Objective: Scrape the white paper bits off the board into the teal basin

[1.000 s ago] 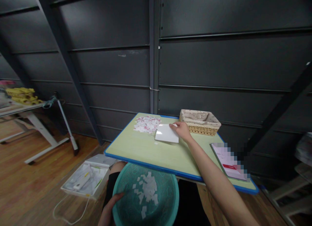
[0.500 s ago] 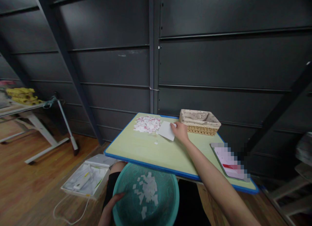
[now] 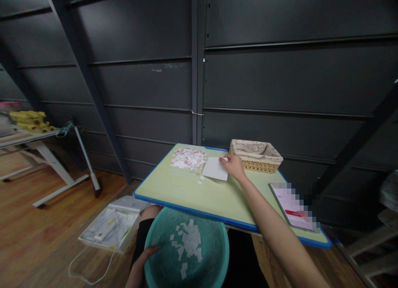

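Observation:
My right hand (image 3: 234,165) pinches the right edge of a white card (image 3: 215,169), closed on it just above the table. Left of the card lies a flat pile of small white and pinkish paper scraps (image 3: 188,158), with a couple of loose bits between. On my lap rests a round green plastic basket (image 3: 226,255) holding more white paper pieces (image 3: 190,240). At the basket's left rim, my left hand (image 3: 146,259) grips it with the thumb inside; its other fingers are hidden behind the wall.
The light-green table (image 3: 174,188) has a blue edge. A cloth-lined wicker basket (image 3: 261,165) stands at its back right, and a partly pixelated tablet (image 3: 294,211) lies at right. On the floor at left sits an open white box (image 3: 108,230) with a cable.
My right hand has shifted slightly right with the card, whose face has turned a little. A small scrap now shows at the card's lower left. My left hand stays put.

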The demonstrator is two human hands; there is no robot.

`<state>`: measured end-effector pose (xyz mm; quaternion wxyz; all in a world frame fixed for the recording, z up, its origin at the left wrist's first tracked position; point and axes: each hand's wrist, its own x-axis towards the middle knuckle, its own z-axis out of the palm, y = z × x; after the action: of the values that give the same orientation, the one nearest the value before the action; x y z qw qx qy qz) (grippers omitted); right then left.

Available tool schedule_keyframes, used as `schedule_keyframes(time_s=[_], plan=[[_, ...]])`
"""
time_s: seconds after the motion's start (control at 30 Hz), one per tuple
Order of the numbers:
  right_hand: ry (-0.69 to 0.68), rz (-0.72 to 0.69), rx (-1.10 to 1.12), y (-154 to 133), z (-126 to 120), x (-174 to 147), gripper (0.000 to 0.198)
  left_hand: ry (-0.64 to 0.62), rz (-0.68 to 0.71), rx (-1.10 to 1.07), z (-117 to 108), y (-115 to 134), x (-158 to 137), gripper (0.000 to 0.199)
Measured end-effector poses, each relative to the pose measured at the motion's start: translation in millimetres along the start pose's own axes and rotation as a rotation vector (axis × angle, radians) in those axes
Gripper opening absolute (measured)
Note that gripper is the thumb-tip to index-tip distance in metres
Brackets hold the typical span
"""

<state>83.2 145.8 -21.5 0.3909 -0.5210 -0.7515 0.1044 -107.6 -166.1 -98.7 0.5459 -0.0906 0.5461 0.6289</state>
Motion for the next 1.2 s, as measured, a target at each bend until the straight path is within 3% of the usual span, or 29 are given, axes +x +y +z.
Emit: schedule_keyframes(time_s=[0.2,0.6,0.9,1.2], plan=[[0.057,0.023,-0.023,-1.5,0.7,-0.6,0.032,-0.012,-0.041,-0.034,-0.3,-0.1,2.4,0.069],[-0.002,-0.022,0.043,-0.1,-1.0,0.1,0.027,-0.037,-0.048,-0.025,-0.6,1.1,0.7,0.074],[0.031,-0.021,-0.064,-0.4,-4.2,-1.0,0.029,-0.015,-0.036,-0.006,-3.1,-1.9,5.0,0.066],[0.020,-0.035,-0.053,-1.6,-4.8,-1.1,0.030,-0.007,-0.045,0.004,-3.0,-1.1,3.8,0.071]])
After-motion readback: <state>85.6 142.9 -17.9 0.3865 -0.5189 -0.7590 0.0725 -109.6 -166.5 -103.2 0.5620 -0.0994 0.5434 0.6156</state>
